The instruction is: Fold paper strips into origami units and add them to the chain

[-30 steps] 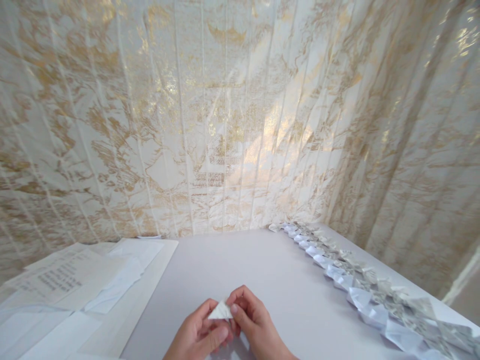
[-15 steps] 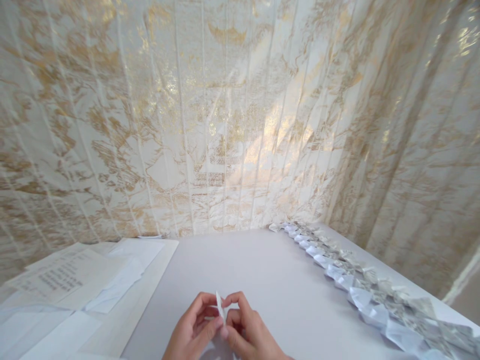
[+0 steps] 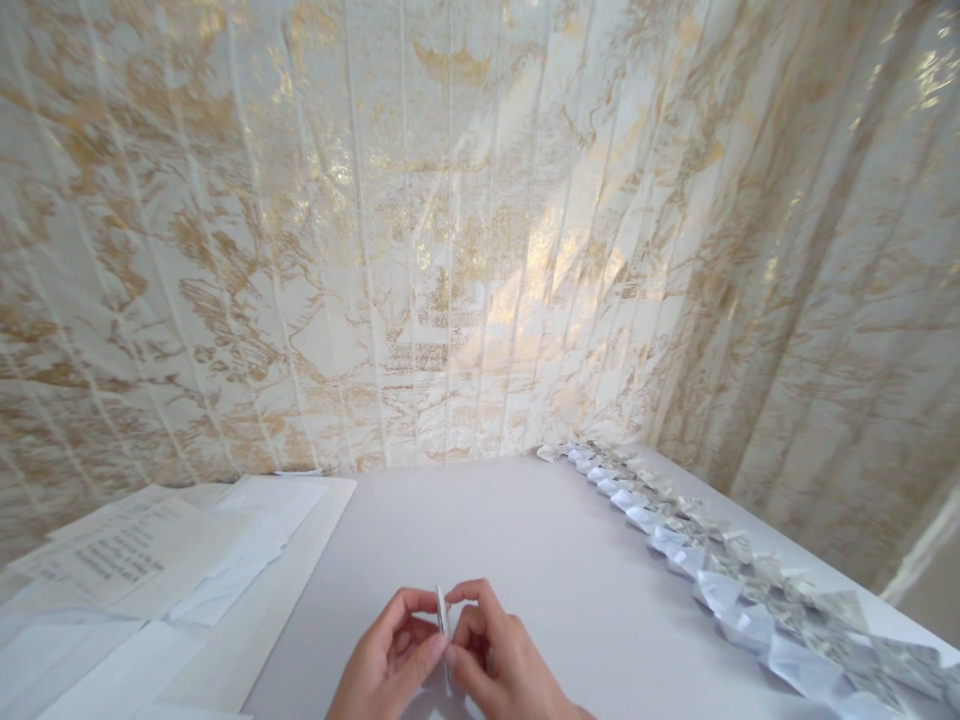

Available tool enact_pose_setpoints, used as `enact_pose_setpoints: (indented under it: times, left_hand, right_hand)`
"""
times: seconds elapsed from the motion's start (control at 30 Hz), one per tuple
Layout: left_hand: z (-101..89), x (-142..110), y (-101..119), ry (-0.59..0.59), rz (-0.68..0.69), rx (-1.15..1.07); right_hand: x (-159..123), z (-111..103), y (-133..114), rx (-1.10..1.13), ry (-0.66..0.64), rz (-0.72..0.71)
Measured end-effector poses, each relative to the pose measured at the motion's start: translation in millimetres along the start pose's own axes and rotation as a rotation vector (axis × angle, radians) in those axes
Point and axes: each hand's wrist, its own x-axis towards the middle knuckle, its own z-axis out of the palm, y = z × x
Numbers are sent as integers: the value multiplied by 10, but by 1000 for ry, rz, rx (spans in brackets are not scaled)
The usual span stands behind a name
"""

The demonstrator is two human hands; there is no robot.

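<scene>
Between my two hands, low in the middle of the view, a small folded piece of paper (image 3: 442, 610) stands nearly edge-on, so its full shape is hidden. My left hand (image 3: 396, 655) pinches it from the left side, index finger at the top and thumb lower down. From the right, my right hand (image 3: 501, 655) has its index fingertip and thumb against the same paper. Both hands are just over the white table (image 3: 450, 530).
Loose paper sheets (image 3: 247, 540), one with printed text, lie piled at the left. Along the right edge run rows of folded paper pieces (image 3: 746, 630), some white, some printed grey. A gold-patterned curtain (image 3: 375, 250) hangs behind the table.
The folded paper has turned slightly and looks thinner, more upright between the fingers. Both hands have shifted only a little, keeping their pinch.
</scene>
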Motion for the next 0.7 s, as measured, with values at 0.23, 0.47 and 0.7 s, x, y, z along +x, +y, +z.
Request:
enact_pose_setpoints:
  times: [0.23, 0.47, 0.7]
  left_hand:
    - [17, -19, 4, 28, -9, 19]
    - [2, -21, 50, 18, 15, 3]
    - [-97, 17, 8, 0, -32, -89]
  right_hand:
    - [-16, 7, 14, -141, 24, -15]
    - [-10, -25, 3, -27, 39, -41]
    - [18, -56, -58, 87, 142, -95]
